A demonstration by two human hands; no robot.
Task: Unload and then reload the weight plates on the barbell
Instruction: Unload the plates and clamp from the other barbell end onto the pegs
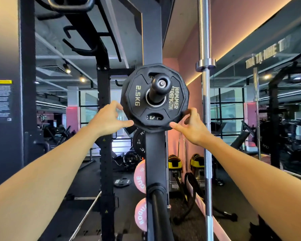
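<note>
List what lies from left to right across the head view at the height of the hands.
Warning label → black rack upright → left hand → 2.5 kg weight plate → right hand → upright chrome barbell → wall mirror.

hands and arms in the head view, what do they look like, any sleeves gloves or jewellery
Both forearms are bare up to the frame edges, with no sleeves in sight. The left hand and right hand wear no gloves, and no watch, wristband or ring shows on the visible sides.
</note>
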